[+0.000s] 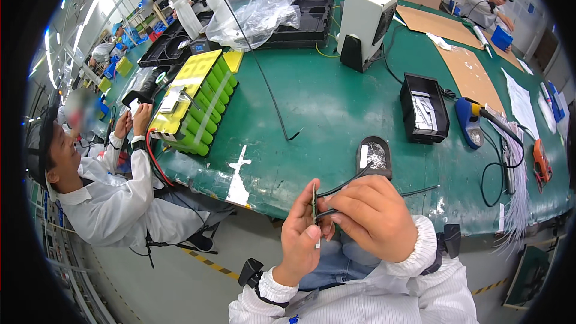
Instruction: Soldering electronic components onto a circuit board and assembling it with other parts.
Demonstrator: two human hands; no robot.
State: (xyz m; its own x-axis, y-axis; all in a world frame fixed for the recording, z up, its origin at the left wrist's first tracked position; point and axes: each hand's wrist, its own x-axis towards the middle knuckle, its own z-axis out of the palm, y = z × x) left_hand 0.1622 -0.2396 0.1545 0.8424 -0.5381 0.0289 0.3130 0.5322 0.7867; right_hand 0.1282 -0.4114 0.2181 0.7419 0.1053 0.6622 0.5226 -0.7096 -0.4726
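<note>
My left hand grips a thin green circuit board, held edge-on between thumb and fingers just off the table's near edge. Close against its right side, my right hand pinches a black cable whose end meets the board. Whether the cable is fixed to the board cannot be made out. More black cable runs behind my right fingers, and a length sticks out to their right over the table. Just beyond my hands lies a small black tray with silvery bits in it.
A green-topped table spreads ahead. On it are a black bin of white pieces, a soldering iron stand, a white fan-fronted box, and a green-and-yellow battery pack. A co-worker sits at the left. White wires hang at right.
</note>
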